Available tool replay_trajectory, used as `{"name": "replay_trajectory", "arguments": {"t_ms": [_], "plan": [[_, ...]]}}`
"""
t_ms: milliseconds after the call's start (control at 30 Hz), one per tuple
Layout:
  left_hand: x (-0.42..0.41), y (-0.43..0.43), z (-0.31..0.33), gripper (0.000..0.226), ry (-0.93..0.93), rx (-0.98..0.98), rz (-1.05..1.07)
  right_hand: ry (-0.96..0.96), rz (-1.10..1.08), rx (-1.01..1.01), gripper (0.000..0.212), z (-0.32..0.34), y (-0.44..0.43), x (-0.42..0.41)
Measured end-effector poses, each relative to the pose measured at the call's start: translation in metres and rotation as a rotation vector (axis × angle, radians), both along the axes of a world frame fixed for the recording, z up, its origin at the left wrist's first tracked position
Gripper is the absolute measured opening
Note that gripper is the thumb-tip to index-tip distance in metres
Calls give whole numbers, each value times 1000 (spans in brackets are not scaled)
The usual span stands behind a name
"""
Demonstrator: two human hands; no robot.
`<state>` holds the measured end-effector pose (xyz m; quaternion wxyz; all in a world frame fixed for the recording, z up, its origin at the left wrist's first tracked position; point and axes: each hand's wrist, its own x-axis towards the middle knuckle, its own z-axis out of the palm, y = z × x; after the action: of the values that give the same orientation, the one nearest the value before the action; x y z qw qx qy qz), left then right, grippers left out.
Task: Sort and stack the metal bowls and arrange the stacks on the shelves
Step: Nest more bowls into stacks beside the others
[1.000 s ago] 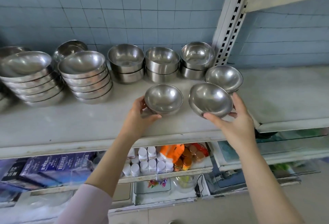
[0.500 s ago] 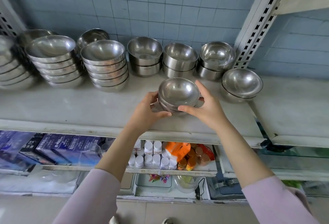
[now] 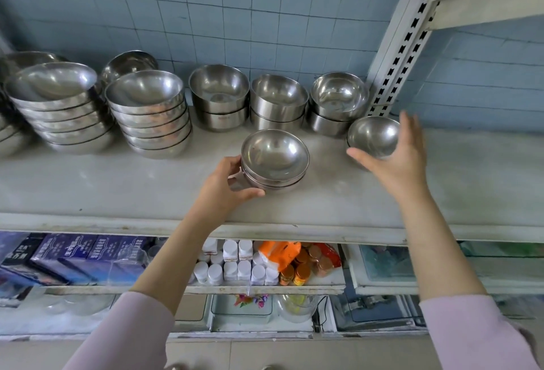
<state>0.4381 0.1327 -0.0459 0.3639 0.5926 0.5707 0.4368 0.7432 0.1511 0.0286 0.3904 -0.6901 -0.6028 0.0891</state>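
- The left hand (image 3: 228, 185) sits at the centre of the frame, thumb and fingers closed round the left side of a short stack of nested bowls (image 3: 274, 160) standing on the shelf (image 3: 117, 190).
- The right hand (image 3: 393, 154) is spread wide at centre right, fingers blurred, palm cupped just beside a single small bowl (image 3: 372, 135); I cannot tell whether it touches the bowl.
- That small bowl stands on the shelf just in front of the white slotted post (image 3: 403, 37).
- Along the tiled wall (image 3: 235, 16) at the back stand three pairs of deeper, straight-sided bowls: one at centre (image 3: 219, 96), one just right of it (image 3: 278, 101), one nearest the post (image 3: 338, 101).
- At the left of the frame stand two taller stacks of wide shallow bowls, one at far left (image 3: 59, 107) and one beside it (image 3: 150, 113); another bowl (image 3: 129, 65) leans behind them.
- Below the shelf, lower centre, are white bottles (image 3: 235, 263), an orange packet (image 3: 279, 253) and amber jars (image 3: 297, 271); dark blue boxes (image 3: 73, 255) lie at lower left.
- Both forearms are bare, with pink sleeves (image 3: 132, 337) at the bottom edge.
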Motion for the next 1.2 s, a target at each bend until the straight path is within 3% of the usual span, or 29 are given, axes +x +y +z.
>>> {"name": "replay_trajectory", "arguments": {"t_ms": [100,333,567,833,1000,1200], "plan": [[0,0,0,78,-14,-10,-4,17,-19,-97,117,-13,10,21],[0,0,0,83,-36,-19,-15,55,-62,-126,113,-29,21,30],[-1,0,-1,87,-47,-31,-11,216,-74,-106,97,-21,23,33],[-2,2,-3,77,-45,-10,-12,306,142,66,87,13,-1,-6],[-3,2,-4,83,-37,-30,-13,370,377,-58,92,15,-18,-64],[-3,2,-6,85,-12,-32,-11,291,457,-96,86,-8,-22,-97]]}}
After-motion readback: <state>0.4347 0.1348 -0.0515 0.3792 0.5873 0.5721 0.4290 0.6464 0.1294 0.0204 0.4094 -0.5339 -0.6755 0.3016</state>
